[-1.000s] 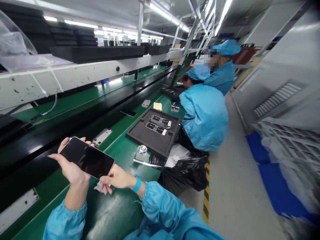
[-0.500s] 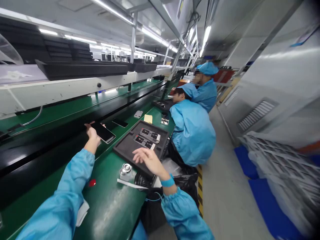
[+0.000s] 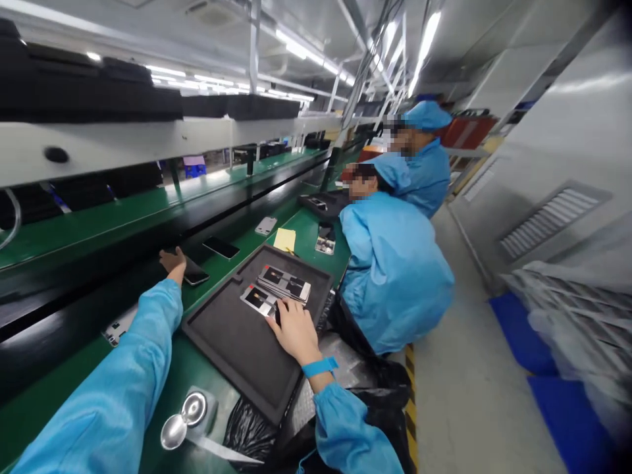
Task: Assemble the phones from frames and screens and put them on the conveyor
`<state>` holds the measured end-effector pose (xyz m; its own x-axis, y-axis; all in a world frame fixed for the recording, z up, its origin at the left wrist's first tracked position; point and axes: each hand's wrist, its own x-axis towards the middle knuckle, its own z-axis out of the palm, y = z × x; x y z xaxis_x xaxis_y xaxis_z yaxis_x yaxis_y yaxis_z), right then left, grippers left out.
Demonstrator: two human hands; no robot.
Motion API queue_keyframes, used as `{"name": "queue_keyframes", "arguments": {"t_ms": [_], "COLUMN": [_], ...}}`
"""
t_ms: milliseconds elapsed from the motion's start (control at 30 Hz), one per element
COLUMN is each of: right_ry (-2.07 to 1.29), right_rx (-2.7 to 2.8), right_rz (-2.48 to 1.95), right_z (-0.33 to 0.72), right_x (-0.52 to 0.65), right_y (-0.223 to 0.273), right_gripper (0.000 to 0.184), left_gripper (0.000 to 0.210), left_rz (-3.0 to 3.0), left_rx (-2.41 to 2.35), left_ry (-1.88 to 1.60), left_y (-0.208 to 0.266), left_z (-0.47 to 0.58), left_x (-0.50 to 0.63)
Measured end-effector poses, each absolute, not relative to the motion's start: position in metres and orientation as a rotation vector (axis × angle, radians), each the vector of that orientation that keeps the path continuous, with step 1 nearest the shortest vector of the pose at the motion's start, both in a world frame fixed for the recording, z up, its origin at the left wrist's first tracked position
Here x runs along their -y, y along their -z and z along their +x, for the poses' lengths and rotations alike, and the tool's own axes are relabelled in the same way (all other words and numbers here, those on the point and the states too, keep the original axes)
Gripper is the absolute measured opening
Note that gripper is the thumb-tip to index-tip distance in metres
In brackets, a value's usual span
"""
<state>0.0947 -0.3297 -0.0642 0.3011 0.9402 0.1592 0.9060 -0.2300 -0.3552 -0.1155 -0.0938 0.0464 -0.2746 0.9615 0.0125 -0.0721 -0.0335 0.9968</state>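
- Left hand (image 3: 172,263): at the dark smartphone (image 3: 196,272), left of the black tray (image 3: 232,336); grip unclear.
- Right hand (image 3: 297,330): fingers on the near silver-and-black panel (image 3: 257,300) inside the tray; cannot tell whether pinched.

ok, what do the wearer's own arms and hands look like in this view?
Left hand and right hand: both bare, no gloves. Left sleeve and right sleeve: loose, wrinkled light-blue fabric, no markings visible. Right cuff looks gathered. A flat, brighter blue band circles the right wrist, one end sticking out.
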Motion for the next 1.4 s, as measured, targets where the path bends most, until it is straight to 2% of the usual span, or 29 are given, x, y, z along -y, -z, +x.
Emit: {"name": "queue_keyframes", "arguments": {"t_ms": [167, 200, 300, 333, 433, 567, 667, 800, 967, 1133, 1200, 1333, 1400], "right_ry": [-0.059, -0.061, -0.056, -0.055, -0.065, -0.069, -0.084, -0.115, -0.133, -0.135, -0.142, -0.267, -0.419], "right_rx": [1.827, 1.836, 1.801, 1.777, 1.704, 1.678, 1.669, 1.682, 1.644, 1.698, 1.733, 1.816, 1.768], "right_rz": [-2.222, -2.195, -2.144, -2.143, -2.135, -2.095, -2.088, -2.088, -2.096, -2.131, -2.167, -2.285, -2.333], "right_z": [0.115, 0.118, 0.122, 0.121, 0.118, 0.116, 0.118, 0.12, 0.122, 0.126, 0.13, 0.138, 0.135], "right_x": [0.328, 0.33, 0.336, 0.339, 0.346, 0.35, 0.351, 0.349, 0.347, 0.344, 0.336, 0.302, 0.285], "right_y": [0.065, 0.067, 0.072, 0.074, 0.078, 0.08, 0.081, 0.082, 0.082, 0.082, 0.076, 0.05, 0.035], "right_gripper": [0.048, 0.048, 0.053, 0.054, 0.051, 0.057, 0.06, 0.065, 0.061, 0.056, 0.055, 0.045, 0.05], "left_gripper": [0.054, 0.06, 0.1, 0.105, 0.107, 0.105, 0.103, 0.084, 0.095, 0.096, 0.086, 0.041, 0.029], "left_rz": [1.589, 1.707, 2.104, 2.207, 2.39, 2.45, 2.472, 2.465, 2.38, 2.149, 1.784, 1.207, 0.989], "left_rx": [-1.739, -1.787, -1.685, -1.614, -1.478, -1.435, -1.367, -1.277, -1.215, -1.069, -0.917, -0.727, -0.694], "left_ry": [-1.162, -1.063, -0.72, -0.606, -0.365, -0.258, -0.283, -0.384, -0.604, -0.953, -1.159, -1.399, -1.45], "left_y": [-0.016, -0.009, 0.014, 0.022, 0.043, 0.061, 0.066, 0.062, 0.032, -0.012, -0.026, -0.055, -0.073], "left_z": [-0.061, -0.041, 0.03, 0.055, 0.12, 0.174, 0.196, 0.207, 0.176, 0.083, 0.03, -0.087, -0.139], "left_x": [0.028, 0.012, -0.024, -0.031, -0.042, -0.06, -0.078, -0.091, -0.089, -0.064, -0.04, 0.041, 0.096]}}
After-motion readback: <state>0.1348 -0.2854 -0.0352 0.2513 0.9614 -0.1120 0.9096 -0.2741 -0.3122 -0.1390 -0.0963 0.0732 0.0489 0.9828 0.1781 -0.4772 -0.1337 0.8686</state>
